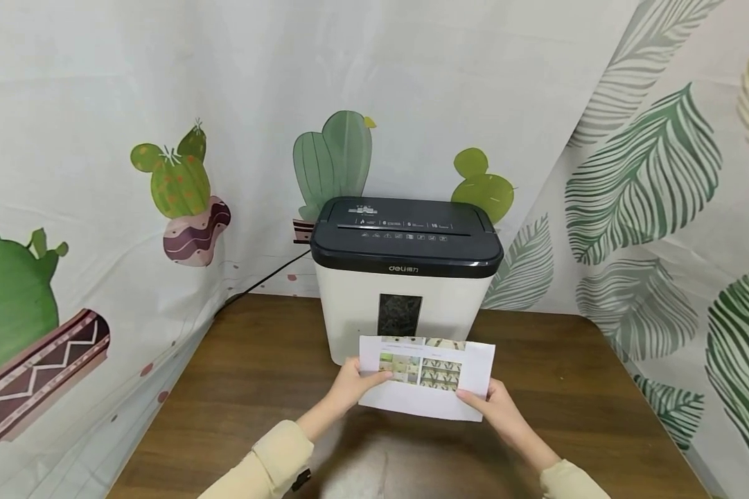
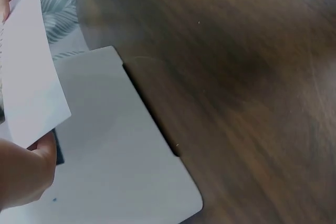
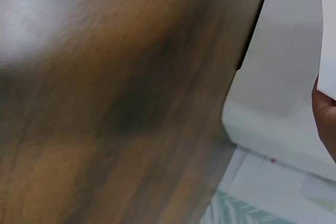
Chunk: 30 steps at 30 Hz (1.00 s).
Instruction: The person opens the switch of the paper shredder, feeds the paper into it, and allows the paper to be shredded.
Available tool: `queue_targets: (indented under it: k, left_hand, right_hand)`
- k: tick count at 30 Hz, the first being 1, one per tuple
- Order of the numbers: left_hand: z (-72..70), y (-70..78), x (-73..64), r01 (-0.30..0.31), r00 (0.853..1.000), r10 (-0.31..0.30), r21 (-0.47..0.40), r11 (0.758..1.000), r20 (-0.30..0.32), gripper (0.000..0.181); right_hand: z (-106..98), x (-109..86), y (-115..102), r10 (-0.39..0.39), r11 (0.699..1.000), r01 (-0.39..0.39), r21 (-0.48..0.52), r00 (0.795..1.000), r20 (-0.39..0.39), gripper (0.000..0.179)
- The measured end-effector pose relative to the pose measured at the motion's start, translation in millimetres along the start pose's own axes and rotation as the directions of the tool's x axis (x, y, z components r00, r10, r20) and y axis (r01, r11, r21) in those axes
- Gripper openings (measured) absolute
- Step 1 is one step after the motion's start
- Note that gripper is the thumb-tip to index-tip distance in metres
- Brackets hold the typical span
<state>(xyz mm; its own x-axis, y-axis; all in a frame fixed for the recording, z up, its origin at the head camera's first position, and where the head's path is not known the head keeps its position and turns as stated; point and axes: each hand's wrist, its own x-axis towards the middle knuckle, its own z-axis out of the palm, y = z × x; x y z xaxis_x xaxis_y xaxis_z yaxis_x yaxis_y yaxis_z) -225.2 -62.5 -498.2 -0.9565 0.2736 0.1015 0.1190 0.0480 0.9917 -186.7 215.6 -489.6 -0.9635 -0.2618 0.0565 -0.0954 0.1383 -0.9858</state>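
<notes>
A sheet of paper [image 1: 420, 402] printed with small colour pictures is held up between both hands, in front of the paper shredder [image 1: 343, 305]. My left hand [image 1: 353, 382] pinches its left edge, thumb on the printed face. At the lower right edge, my right hand [image 1: 497, 410] grips it the same way. The shredder has a white bin and a black top with a long feed slot [image 1: 405, 230]; the paper overlaps its lower front in the head view. In the left wrist view the paper [image 2: 34, 77] stands tilted, with the left hand [image 2: 31, 174] at its lower corner.
The shredder stands at the back of a brown wooden table [image 1: 249, 388]. A black cable [image 1: 265, 278] runs from behind it to the left. Hanging cloth [image 1: 249, 83] printed with cacti and leaves closes off the back and both sides.
</notes>
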Motion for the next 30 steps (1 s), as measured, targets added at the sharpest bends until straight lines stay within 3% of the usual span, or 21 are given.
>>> queue_targets:
  k: [6,15,19,25,30]
  left_hand:
    - [-9.4,17.2,-6.3,0.01,1.0,-0.011,0.04,0.999,0.021,0.03]
    - [-26.4,46.6,-12.5,0.009,0.999,-0.009,0.02,1.0,0.042,0.032]
    - [-34.7,53.6,-15.0,-0.027,0.999,0.026,0.035,0.999,0.028,0.03]
    - [-45.8,67.8,-14.0,-0.124,0.99,0.129,0.077,0.989,-0.06,0.022]
    - [-50.6,86.7,-12.5,-0.15,0.986,0.157,0.115,0.982,-0.055,0.019]
  right_hand:
    - [6,1.4,-19,0.023,0.999,-0.024,-0.028,0.999,-0.043,0.037]
    - [11,2.0,-43,-0.059,0.998,0.057,-0.03,0.997,-0.056,0.035]
    - [13,1.8,-52,-0.069,0.997,0.067,-0.024,0.996,-0.058,0.035]
    - [8,7.9,-71,-0.105,0.994,0.102,-0.046,0.993,-0.06,0.026]
    - [-1,16.5,-86,-0.155,0.985,0.153,-0.076,0.988,-0.016,0.022]
